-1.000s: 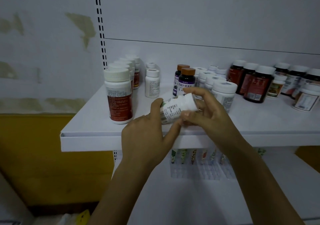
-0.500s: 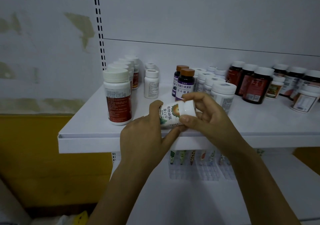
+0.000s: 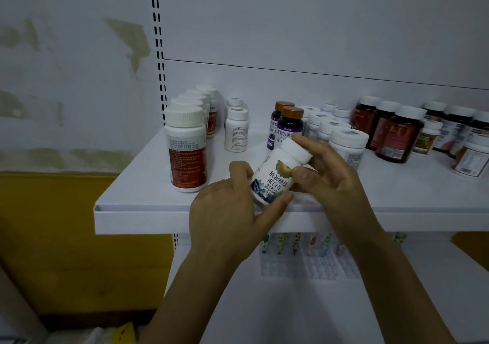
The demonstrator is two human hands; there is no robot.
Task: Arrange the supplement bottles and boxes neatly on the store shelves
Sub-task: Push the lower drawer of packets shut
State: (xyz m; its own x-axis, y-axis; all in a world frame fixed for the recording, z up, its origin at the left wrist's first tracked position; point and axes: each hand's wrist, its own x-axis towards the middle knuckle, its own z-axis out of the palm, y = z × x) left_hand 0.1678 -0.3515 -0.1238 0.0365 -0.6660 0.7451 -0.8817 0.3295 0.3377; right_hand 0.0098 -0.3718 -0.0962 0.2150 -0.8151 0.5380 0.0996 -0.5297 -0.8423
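At the left of the frame, the row of red-labelled bottles (image 3: 186,147) stands upright along the end of the shelf (image 3: 148,206). Just right of them are two narrow white bottles (image 3: 236,129), one behind the other.

My left hand (image 3: 225,211) comes next, below centre. Its thumb is on the near side of the tilted bottle (image 3: 277,174) and its fingers (image 3: 275,206) are curled under the base, so it is carrying the weight. The bottle is in the air over the front lip of the shelf, touching nothing but my hands. Its cap leans up and to the right and its printed label faces me.

My right hand (image 3: 333,182) grips the upper part, thumb against the shoulder and fingers wrapped behind the cap.

I judge this bottle to be light, stiff plastic with a glossy, slightly slippery label. It won't crush, but it could roll in a loose grip. The body is the safe place to hold it. The cap might turn, so I wouldn't carry it by that alone.

Further right on the shelf stand the purple-labelled bottles (image 3: 289,125), a cluster of white jars (image 3: 346,142), then the dark bottles (image 3: 399,137) towards the right edge. They stand close together, so a careless set-down could knock one over.
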